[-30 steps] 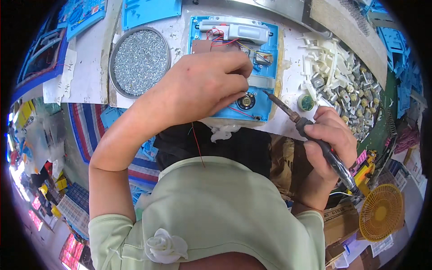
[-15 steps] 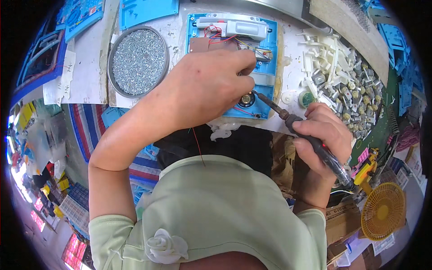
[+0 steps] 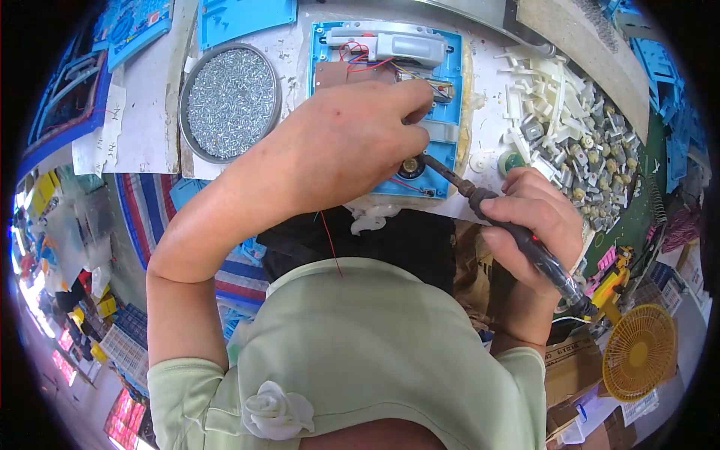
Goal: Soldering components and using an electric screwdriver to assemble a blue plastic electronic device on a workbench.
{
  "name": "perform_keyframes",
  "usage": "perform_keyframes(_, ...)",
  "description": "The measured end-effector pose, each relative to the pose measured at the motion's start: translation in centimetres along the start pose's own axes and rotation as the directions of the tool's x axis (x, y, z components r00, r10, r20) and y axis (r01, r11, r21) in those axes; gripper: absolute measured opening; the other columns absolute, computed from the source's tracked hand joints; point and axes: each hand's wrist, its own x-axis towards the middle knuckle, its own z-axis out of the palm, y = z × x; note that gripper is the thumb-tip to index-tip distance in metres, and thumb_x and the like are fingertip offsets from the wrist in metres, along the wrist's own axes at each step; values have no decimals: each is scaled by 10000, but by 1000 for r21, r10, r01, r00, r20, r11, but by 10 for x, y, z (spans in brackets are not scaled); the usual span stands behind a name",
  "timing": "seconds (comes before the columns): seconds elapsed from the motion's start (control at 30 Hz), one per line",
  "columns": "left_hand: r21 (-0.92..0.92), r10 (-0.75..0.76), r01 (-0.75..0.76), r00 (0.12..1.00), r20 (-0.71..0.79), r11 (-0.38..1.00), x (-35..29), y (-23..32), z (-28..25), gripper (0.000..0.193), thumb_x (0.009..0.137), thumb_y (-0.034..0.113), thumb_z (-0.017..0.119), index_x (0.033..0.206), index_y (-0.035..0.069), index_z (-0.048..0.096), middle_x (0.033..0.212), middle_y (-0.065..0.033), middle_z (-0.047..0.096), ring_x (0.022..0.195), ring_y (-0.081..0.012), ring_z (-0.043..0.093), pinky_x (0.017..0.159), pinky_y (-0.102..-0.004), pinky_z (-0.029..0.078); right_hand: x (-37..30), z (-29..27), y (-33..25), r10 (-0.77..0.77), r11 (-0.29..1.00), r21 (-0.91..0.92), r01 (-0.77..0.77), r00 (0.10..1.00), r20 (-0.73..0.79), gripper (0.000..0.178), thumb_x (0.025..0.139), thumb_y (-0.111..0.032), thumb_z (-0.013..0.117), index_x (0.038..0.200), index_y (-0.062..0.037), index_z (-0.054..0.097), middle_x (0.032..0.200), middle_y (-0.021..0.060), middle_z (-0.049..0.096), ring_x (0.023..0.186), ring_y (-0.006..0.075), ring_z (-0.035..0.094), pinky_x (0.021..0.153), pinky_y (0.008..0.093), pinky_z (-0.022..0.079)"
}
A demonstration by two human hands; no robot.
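My right hand point(image 3: 536, 221) is wrapped round the dark handle of a soldering iron point(image 3: 517, 232). The iron's tip points up and left, close to the fingertips of my left hand point(image 3: 352, 135). That hand is closed over a blue plastic housing point(image 3: 442, 176), thumb and forefinger bent together; whatever they pinch is hidden. Inside the housing lie a grey plastic mechanism point(image 3: 409, 46), a brown board point(image 3: 330, 75), thin coloured wires and a round black part point(image 3: 411, 168), half covered by my hand. A thin red wire point(image 3: 330, 240) hangs down below my left hand.
Left of the housing stands a round tray point(image 3: 279, 97) of small screws. To the right lie heaped white plastic parts point(image 3: 551, 94) and small metal motors point(image 3: 600, 165), with a small green round container point(image 3: 511, 163) nearby. A yellow fan point(image 3: 637, 352) is at the lower right.
The soldering iron and my right hand have shifted slightly to the left. My left hand has edged a little to the right, staying over the housing.
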Motion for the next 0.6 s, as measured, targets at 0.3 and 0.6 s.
perform_keyframes(0.3, 51, 22, -24, 999, 31, 998, 1, 0, -2, 175, 741, 43, 747, 871, 29, 631, 1079, -103, 604, 955, -317, 644, 785, -425, 549, 9, -1, -8, 14, 998, -54, -11, 999, 45, 271, 738, -82, 857, 967, -45, 717, 660, 58, 565, 575, 253, 534, 574, 351, 435)
perform_keyframes(0.6, 68, 34, -36, 999, 34, 997, 0, 0, -1, 195, 725, 45, 754, 869, 32, 624, 1080, -97, 602, 966, -311, 645, 797, -419, 553, 10, -5, -26, 57, 990, -131, -45, 994, 88, 260, 796, -109, 817, 965, 46, 693, 691, 106, 608, 597, 272, 547, 665, 406, 486)
